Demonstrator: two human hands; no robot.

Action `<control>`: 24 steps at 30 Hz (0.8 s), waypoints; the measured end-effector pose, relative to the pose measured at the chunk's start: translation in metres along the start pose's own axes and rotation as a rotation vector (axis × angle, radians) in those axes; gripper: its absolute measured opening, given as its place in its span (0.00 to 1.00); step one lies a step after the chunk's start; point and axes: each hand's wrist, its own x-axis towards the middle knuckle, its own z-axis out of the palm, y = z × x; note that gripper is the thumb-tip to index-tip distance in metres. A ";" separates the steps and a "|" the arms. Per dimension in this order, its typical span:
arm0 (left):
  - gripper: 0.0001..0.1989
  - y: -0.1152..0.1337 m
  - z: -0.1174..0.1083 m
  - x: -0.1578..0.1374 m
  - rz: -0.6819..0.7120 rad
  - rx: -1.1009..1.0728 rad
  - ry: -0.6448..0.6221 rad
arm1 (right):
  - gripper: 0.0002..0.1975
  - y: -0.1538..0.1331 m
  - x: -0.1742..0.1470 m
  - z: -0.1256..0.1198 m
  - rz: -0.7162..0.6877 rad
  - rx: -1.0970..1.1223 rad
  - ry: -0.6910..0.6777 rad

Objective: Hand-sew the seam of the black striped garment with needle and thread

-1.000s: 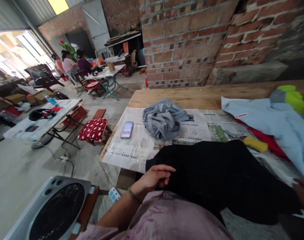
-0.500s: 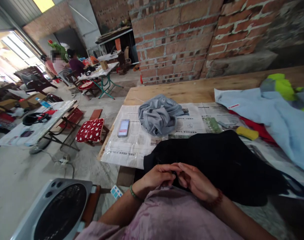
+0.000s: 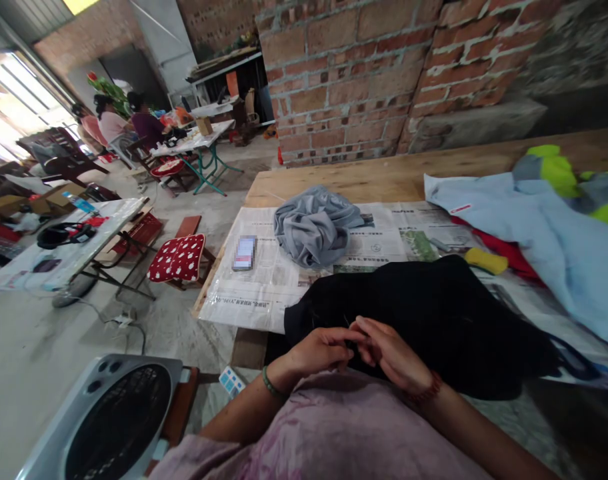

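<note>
My left hand [image 3: 323,349] and my right hand [image 3: 395,357] meet at the fingertips close to my body, over the near edge of a black garment [image 3: 414,300]. Both have their fingers bent and drawn together. Whatever they pinch, if anything, is too small to make out. The black garment lies spread across newspaper sheets [image 3: 257,310] on a wooden table [image 3: 384,175]. Beyond it sits a crumpled grey cloth [image 3: 314,227], with a phone [image 3: 245,253] to its left. A yellow object [image 3: 487,261] rests past the garment's far edge on the right.
Light blue fabric [image 3: 529,227], red fabric [image 3: 517,259] and grey-and-neon-yellow fabric [image 3: 559,175] occupy the table's right side. On the left are a grey fan-like appliance [image 3: 119,413], a red cushioned stool [image 3: 177,258] and a folding table [image 3: 29,267]. A brick wall [image 3: 344,87] rises behind; several people sit far back.
The view has shifted slightly, moving the scene a little left and up. My right fingers have lifted and parted slightly from the left ones; the garments and phone stay in place.
</note>
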 end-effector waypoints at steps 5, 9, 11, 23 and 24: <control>0.15 0.000 0.005 -0.002 -0.011 -0.021 -0.020 | 0.16 0.003 0.002 0.001 -0.066 -0.036 -0.027; 0.16 -0.001 0.006 -0.004 -0.049 0.011 0.008 | 0.12 0.000 0.004 0.000 -0.058 0.051 0.014; 0.18 -0.004 0.004 -0.004 -0.063 0.029 -0.001 | 0.12 0.000 0.004 -0.001 -0.061 0.074 0.038; 0.09 -0.007 -0.004 -0.001 0.263 0.191 0.437 | 0.11 -0.002 0.000 0.003 -0.103 0.009 0.072; 0.09 -0.007 -0.003 0.001 0.263 0.210 0.445 | 0.11 -0.003 -0.001 0.005 -0.106 0.001 0.074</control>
